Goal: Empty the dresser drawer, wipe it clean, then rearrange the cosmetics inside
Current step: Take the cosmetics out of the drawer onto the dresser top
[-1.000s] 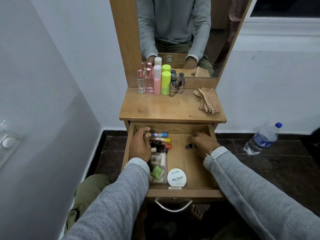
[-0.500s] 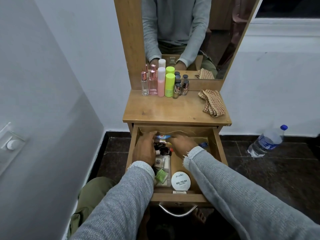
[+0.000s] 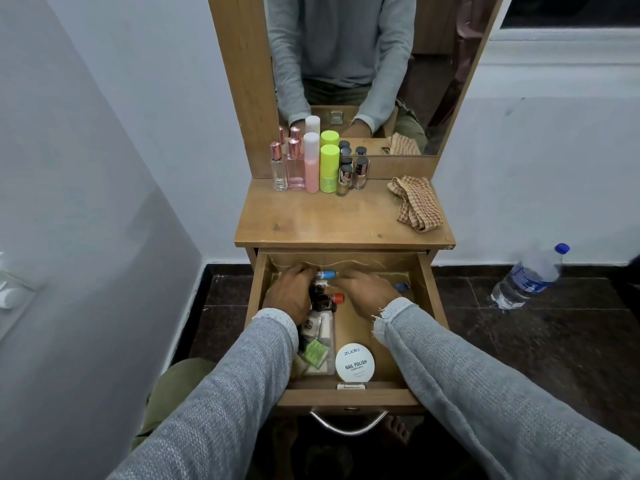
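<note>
In the head view, the right hand [image 3: 369,292] is sitting much as it did half a second ago, moved in from the drawer's right side beside the left hand [image 3: 290,294]. The drawer [image 3: 427,306] is standing pulled out toward the person, its long axis running front to back. Both hands are lying knuckles-up over the small bottles [image 3: 323,299] at the back left; I cannot tell how far their fingers are curling or what they are holding.

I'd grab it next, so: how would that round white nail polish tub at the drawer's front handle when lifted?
The round white tub lies flat on its broad face, so it is unlikely to roll or tip. It looks rigid and probably light. Its smooth lid may be slippery, so gripping the rim seems safer.
</note>
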{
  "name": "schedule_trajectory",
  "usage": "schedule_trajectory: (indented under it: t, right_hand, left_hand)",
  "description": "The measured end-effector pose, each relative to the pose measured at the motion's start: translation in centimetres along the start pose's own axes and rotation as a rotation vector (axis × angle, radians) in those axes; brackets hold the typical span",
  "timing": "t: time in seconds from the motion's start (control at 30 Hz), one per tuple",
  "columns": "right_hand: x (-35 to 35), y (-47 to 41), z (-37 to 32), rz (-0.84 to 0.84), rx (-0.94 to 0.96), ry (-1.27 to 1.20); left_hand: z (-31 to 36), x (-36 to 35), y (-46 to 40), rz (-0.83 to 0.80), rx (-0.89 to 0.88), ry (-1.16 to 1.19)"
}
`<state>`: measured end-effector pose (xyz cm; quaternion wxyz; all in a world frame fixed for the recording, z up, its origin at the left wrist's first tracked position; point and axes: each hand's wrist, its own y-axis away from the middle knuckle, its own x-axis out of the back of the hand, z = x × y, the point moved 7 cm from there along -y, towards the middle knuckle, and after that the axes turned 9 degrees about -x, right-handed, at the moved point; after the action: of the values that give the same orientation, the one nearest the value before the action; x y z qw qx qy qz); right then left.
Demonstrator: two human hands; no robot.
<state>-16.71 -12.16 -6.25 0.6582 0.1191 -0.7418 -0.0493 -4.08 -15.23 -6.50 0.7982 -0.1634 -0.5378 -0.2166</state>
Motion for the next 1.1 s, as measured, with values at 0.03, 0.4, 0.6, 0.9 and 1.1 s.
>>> schedule_trajectory:
  t: [0.03,0.4,0.6,0.9,1.1]
  right_hand:
    - [-0.1,0.0,-0.4,-0.010,0.020,0.032]
    - [0.4,0.8,1.9,0.106,-0.104,0.018]
    - [0.0,0.6,1.6,0.056,-0.142,-0.009]
    - [0.0,1.0,2.4,0.079,-0.182,-0.019]
    - [0.1,1.4,2.7,0.106,-0.197,-0.046]
  left_hand:
    - [-0.1,-0.1,0.0,-0.014,0.016,-0.002]
    - [0.6,0.1,-1.1,-0.032,0.013,-0.078]
    - [1.0,0.6,-2.1,-0.144,0.105,-0.224]
    - [0.5,0.4,-2.2,-0.164,0.118,-0.266]
    - [0.3,0.1,-1.6,-0.165,0.113,-0.142]
